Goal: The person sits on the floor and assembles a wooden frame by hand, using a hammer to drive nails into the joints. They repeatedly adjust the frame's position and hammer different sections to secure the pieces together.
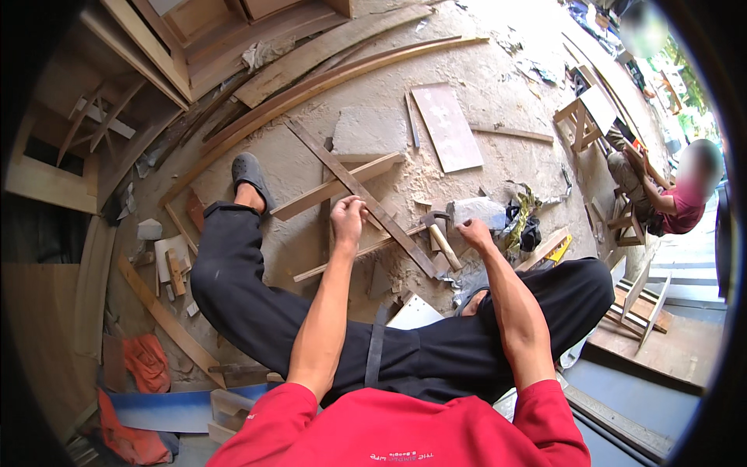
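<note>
My left hand (348, 223) is closed, fingertips pinched together beside a long dark wooden strip (362, 191). Whatever the pinch holds is too small to make out. The strip lies slantwise across two lighter wooden strips, a nearer one (315, 272) and a farther one (334, 187). To the right, my right hand (475, 234) is also closed, its thumb and fingers together; I cannot make out anything in them. Just left of it rests a hammer (445, 247) with a pale wooden handle, its dark head by the strip. A grey block (476, 210) sits just beyond my right hand.
Farther off lie a pale slab (369, 131) and a flat pinkish board (447, 127). Long planks (334, 74) and wooden cabinets (222, 35) stand at the far left. A yellow-handled saw (559, 249) lies right. Another person (677, 194) sits at far right.
</note>
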The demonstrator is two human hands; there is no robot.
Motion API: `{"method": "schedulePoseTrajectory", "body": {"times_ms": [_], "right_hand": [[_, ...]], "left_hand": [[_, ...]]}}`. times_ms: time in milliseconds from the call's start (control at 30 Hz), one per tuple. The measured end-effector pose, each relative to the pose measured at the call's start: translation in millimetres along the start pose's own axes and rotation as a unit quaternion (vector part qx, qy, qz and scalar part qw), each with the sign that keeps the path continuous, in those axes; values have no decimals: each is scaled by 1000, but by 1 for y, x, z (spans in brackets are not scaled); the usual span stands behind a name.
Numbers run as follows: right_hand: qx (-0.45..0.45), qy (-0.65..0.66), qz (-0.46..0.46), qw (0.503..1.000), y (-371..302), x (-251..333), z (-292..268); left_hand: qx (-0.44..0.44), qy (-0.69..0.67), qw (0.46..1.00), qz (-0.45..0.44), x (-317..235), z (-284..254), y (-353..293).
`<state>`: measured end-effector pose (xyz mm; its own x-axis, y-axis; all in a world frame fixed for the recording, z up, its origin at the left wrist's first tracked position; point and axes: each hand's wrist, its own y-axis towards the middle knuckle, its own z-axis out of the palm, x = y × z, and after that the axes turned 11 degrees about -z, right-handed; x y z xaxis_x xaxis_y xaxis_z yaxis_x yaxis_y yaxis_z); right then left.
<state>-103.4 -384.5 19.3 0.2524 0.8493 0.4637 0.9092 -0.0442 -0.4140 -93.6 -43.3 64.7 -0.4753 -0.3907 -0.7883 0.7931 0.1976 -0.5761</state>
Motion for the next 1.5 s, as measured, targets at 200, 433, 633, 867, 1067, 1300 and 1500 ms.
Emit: {"method": "schedulePoseTrajectory", "body": {"times_ms": [200,433,633,867,1067,1300,1500], "right_hand": [[36,-51,84,995,-14,-41,35],[97,-13,112,989,-41,-94,71],[-49,124,131,982,-70,-94,70],[-184,94,286,936,-87,-142,53],[-233,189,538,788,-61,-179,43],[-223,307,649,660,-38,-226,35],[-187,343,522,758,-50,-297,73]], "left_hand": [[-124,-48,989,-67,16,-45,38],[-98,111,986,-81,48,-11,23],[-107,461,875,102,69,53,-20],[-11,624,747,228,100,78,-31],[33,745,655,122,93,88,-31],[68,758,644,73,83,87,-32],[94,765,635,59,76,94,-33]]}}
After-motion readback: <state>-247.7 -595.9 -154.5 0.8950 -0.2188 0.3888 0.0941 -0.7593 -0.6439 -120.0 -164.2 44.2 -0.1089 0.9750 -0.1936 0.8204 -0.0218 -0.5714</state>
